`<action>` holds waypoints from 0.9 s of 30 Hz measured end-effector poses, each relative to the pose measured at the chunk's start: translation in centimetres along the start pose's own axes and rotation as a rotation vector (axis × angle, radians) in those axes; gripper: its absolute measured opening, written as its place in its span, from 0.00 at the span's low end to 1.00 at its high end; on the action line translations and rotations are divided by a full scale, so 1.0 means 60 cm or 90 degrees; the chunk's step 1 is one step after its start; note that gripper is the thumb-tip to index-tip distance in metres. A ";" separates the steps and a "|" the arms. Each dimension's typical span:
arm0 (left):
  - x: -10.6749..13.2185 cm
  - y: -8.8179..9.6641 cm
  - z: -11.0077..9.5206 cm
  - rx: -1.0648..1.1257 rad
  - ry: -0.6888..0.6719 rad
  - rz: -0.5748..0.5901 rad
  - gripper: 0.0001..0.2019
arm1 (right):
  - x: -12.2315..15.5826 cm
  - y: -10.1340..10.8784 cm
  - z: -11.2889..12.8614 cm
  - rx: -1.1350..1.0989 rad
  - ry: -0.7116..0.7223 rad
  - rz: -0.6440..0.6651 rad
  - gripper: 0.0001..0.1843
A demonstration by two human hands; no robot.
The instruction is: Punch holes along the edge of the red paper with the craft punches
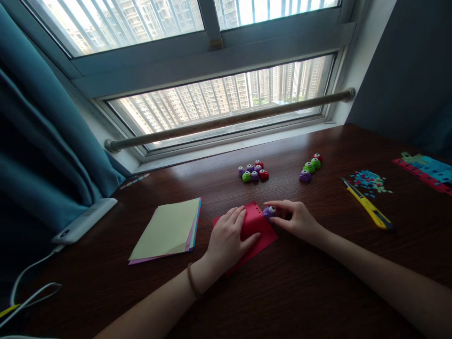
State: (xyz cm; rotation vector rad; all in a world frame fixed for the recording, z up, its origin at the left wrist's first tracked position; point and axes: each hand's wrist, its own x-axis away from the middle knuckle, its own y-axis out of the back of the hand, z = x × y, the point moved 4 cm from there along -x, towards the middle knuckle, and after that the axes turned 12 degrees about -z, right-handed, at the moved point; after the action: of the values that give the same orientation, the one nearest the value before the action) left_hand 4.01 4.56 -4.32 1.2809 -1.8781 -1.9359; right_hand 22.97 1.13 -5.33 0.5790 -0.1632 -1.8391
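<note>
A folded red paper sheet [259, 227] lies on the dark wooden table [303, 287]. My left hand [228, 240] rests flat on its left part, fingers stretched out. My right hand [294, 219] pinches a small purple paper punch [270, 211] set on the sheet's upper right edge, where a row of punched holes shows.
A stack of coloured paper [169, 230] lies to the left. Several small punches [253, 172] and three more [310, 167] sit near the window. A yellow utility knife [367, 204], paper confetti [369, 181], punched strips [427, 172] and a white power bank [84, 220] are around.
</note>
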 end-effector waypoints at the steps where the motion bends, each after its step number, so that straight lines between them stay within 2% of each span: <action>1: 0.000 0.000 0.000 -0.001 -0.001 -0.001 0.29 | 0.000 -0.001 0.000 -0.006 -0.009 -0.003 0.21; 4: 0.000 -0.002 0.000 -0.010 -0.001 -0.001 0.30 | -0.002 -0.003 -0.001 -0.024 -0.032 -0.008 0.18; 9: 0.002 -0.007 0.003 -0.033 0.011 0.009 0.33 | -0.002 -0.001 -0.002 0.002 -0.012 -0.015 0.11; 19: 0.004 -0.010 0.008 -0.039 0.036 0.042 0.36 | -0.004 -0.001 -0.009 0.037 0.010 0.014 0.13; 27: 0.008 -0.015 0.005 -0.019 0.011 0.090 0.37 | -0.003 -0.005 -0.016 0.055 0.033 0.027 0.13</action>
State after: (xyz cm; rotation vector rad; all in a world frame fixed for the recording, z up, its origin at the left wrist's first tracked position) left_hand 3.90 4.65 -5.40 1.1216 -1.8695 -1.8681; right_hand 23.18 1.55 -6.24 0.6782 -0.2201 -1.7810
